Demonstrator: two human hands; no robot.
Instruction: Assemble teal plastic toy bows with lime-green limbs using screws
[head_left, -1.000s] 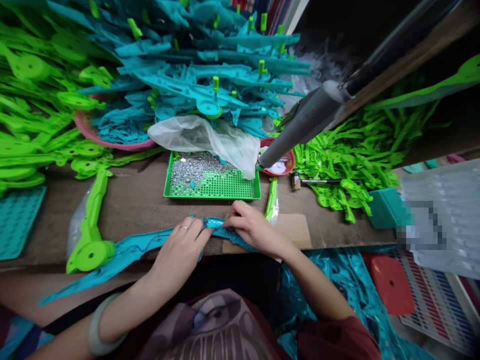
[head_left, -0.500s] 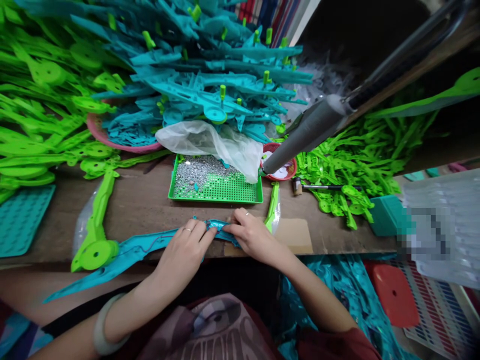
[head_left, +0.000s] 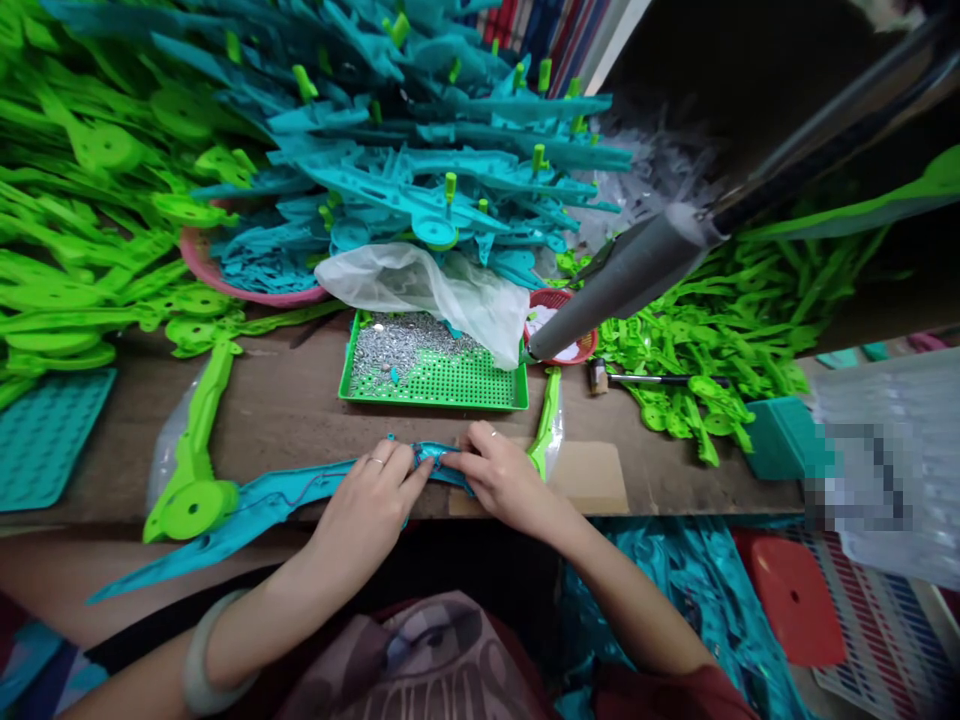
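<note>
A long blue plastic shell [head_left: 262,495] lies slanted along the table's front edge, its pointed left end jutting out past it. A thin dark wire [head_left: 311,487] runs along its inside. My left hand [head_left: 377,497] is closed around the shell near its right part, thumb and fingertips pressed to it. At the curved right end, my right hand [head_left: 501,475] has its fingers pinched together against the shell; whether they hold the wire or a small part is hidden. Beside the shell's left part lies a green plastic piece with a round disc [head_left: 193,508].
A green tray [head_left: 472,398] of small metal screws lies ahead, partly under a plastic bag [head_left: 420,275]. A grey hanging tool, like an electric screwdriver [head_left: 626,275], slants in from the right. A hammer [head_left: 598,376], cardboard [head_left: 596,478] and heaped green parts [head_left: 675,320] lie right.
The view has shifted very slightly. Both hands stay at the same part of the blue shell, with the right fingers moving only a little.
</note>
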